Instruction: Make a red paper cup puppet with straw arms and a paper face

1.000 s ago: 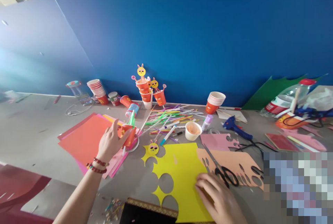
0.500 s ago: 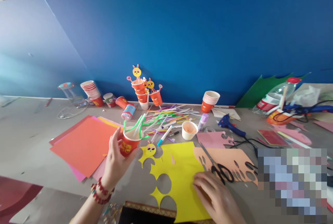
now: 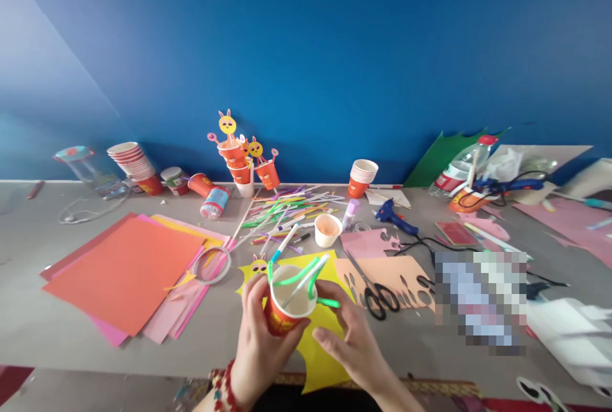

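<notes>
In front of me, my left hand is wrapped round a red paper cup with a white rim and yellow print. Green drinking straws are fixed to the cup and bend out at its sides; a white stick leans inside it. My right hand is at the cup's right side, fingers apart, close by the green straw's end; whether it touches is unclear. Beneath both hands lies a yellow sheet with round cut-outs. A yellow bunny face rests behind the cup.
Black-handled scissors lie on peach paper at right, near a blue glue gun. Loose straws, a white tub and finished bunny cups stand behind. Orange sheets and a tape roll are left.
My left hand has brought the cup right and nearer to me, over the yellow sheet. My right hand has lifted off the sheet to the cup's side. The view has shifted right.
</notes>
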{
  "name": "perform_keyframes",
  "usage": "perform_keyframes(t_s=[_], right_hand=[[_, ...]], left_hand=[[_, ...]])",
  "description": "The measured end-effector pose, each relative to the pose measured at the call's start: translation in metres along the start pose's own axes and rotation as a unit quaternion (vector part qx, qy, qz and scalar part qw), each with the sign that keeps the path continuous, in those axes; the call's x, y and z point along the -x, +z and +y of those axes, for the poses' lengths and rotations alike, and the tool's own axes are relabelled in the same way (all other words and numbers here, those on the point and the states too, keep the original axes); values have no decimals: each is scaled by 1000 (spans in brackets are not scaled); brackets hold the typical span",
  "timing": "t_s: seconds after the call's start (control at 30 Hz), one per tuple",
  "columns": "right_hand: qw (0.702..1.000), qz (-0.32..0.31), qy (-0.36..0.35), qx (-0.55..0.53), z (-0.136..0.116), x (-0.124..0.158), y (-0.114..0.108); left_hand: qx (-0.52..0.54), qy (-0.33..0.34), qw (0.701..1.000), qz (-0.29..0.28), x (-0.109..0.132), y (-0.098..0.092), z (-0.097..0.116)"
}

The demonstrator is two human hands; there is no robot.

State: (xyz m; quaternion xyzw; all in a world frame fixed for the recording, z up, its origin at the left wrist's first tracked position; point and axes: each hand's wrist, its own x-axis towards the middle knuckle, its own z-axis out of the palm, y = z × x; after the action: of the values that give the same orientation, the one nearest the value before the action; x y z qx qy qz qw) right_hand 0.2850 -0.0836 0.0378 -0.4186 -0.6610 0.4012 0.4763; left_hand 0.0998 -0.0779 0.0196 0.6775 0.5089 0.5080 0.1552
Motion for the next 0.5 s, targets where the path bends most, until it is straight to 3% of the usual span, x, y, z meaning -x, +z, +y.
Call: perform_keyframes(t_s=[0.23, 0.4, 0.5], right_hand=[[998, 15, 26, -54, 4, 1, 9], [998, 27, 22, -55, 10, 1, 5], [997, 34, 32, -63, 15, 4, 4]], left_hand=[[60, 18, 997, -42, 4, 5, 12], [194, -23, 972, -130, 6, -4, 13], [248, -59, 960, -119, 4, -9, 9]])
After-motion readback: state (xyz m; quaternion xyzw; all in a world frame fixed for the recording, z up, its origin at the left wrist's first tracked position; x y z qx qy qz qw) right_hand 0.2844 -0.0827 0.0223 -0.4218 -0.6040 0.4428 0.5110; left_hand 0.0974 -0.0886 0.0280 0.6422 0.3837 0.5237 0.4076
